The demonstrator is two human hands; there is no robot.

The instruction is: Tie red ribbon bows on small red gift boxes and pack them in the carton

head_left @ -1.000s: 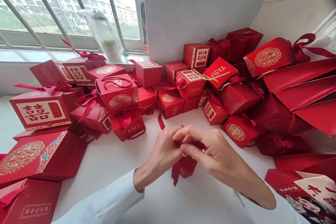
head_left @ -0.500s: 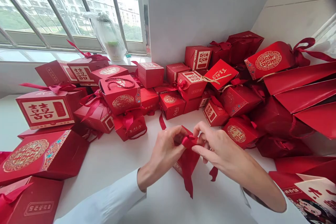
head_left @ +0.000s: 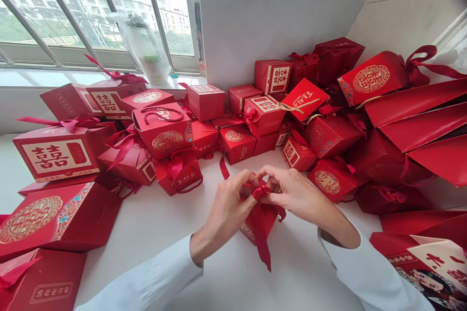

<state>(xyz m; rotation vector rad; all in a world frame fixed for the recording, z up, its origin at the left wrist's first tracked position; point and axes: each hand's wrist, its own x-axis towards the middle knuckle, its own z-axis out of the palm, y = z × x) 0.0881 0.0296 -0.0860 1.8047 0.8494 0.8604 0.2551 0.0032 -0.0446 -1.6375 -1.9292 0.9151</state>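
A small red gift box (head_left: 268,221) stands on the white table in front of me, mostly covered by my hands and a red ribbon (head_left: 261,238). The ribbon is looped in a knot or bow over the box top, and one tail hangs down the near side. My left hand (head_left: 230,204) pinches the ribbon from the left, thumb and forefinger at the knot. From the right, my right hand (head_left: 284,189) pinches the ribbon too, its fingertips close to the left ones. The far part of the box is hidden behind my fingers.
Many red gift boxes (head_left: 239,143) with ribbons and gold cords are piled along the back. Larger red boxes (head_left: 62,216) sit at left, and red bags (head_left: 419,116) lie at right. A plastic-wrapped cup (head_left: 151,60) stands on the windowsill. The white table (head_left: 164,238) runs beneath.
My right hand has moved left and slightly up, closer to my left hand. The ribbon tail that hung at the right has risen towards the box. The view has shifted slightly.
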